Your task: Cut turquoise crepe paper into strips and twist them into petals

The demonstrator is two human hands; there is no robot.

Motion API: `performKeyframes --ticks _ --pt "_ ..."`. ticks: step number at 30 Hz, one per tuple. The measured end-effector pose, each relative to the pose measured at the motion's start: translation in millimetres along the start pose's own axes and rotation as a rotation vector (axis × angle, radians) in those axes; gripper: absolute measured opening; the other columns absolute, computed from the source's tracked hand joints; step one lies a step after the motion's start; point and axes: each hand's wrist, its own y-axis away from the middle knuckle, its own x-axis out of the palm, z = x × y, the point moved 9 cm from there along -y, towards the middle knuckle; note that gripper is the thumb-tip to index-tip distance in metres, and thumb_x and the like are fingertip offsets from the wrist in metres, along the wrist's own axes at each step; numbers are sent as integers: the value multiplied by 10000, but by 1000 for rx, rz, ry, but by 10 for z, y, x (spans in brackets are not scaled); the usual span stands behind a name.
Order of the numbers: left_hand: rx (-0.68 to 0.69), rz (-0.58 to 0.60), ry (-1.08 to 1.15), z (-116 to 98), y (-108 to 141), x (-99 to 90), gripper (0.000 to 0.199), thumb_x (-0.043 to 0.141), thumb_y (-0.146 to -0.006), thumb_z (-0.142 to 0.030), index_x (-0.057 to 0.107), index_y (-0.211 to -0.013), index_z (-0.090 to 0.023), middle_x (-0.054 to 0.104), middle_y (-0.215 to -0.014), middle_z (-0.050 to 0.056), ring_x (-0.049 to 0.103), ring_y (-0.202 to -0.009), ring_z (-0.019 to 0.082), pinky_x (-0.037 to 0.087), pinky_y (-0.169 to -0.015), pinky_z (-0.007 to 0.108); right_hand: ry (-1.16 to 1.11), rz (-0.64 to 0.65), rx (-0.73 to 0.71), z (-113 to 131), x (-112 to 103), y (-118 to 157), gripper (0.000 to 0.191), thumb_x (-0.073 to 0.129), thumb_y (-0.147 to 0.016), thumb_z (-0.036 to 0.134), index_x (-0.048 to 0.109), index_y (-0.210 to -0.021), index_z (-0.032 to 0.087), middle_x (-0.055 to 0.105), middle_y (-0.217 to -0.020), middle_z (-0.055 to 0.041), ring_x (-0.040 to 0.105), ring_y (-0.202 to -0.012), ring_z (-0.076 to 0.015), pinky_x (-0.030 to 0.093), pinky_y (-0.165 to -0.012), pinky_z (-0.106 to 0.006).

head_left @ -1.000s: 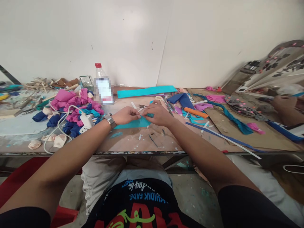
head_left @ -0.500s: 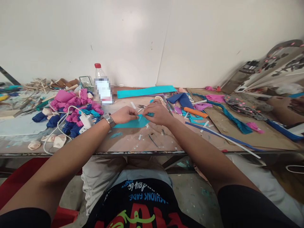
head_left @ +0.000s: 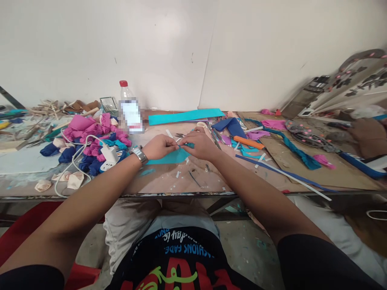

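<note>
Close together over the middle of the table are my two hands, both pinching a turquoise crepe-paper strip (head_left: 167,158). My left hand (head_left: 159,147), with a metal watch on its wrist, grips the strip from the left with thumb and bent fingers. Opposite it, my right hand (head_left: 201,145) curls its fingers over the strip's right end, which is bunched and partly hidden beneath them. The strip's flat length spreads below and left of the fingertips, just above or on the tabletop. Behind my hands lies a second, flat turquoise strip (head_left: 186,116).
On the left are pink and navy crepe rolls (head_left: 83,125), a white power strip (head_left: 109,155) with cable, and a phone (head_left: 132,117) against a red-capped bottle (head_left: 123,83). An orange cutter (head_left: 248,143), scraps and cardboard (head_left: 290,161) lie right. A co-worker's hand (head_left: 370,135) is at far right.
My hands stay nearly in place, with the fingertips shifting slightly on the turquoise strip. At far right, the co-worker's hand has moved.
</note>
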Motion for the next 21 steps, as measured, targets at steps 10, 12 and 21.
performKeyframes --ticks 10,12,21 --pt "84 -103 -108 -144 35 -66 366 574 -948 -443 751 -805 -156 661 -677 5 466 -606 123 305 -604 280 23 -11 39 -10 36 6 153 553 -962 252 697 -957 202 767 -1008 -77 635 -989 -258 277 -994 -451" --pt "110 -130 -168 -184 48 -77 348 570 -959 -423 768 -832 -166 707 -716 15 511 -621 130 321 -623 282 31 9 47 -1 61 6 156 528 -965 247 675 -960 196 749 -1006 -88 618 -992 -263 284 -974 -446" --pt "192 -183 -419 -224 71 -68 278 565 -989 -369 797 -974 -216 791 -865 61 657 -740 206 346 -671 306 41 6 94 -24 67 10 128 549 -947 266 658 -956 200 732 -1004 -88 579 -1027 -274 287 -953 -444"
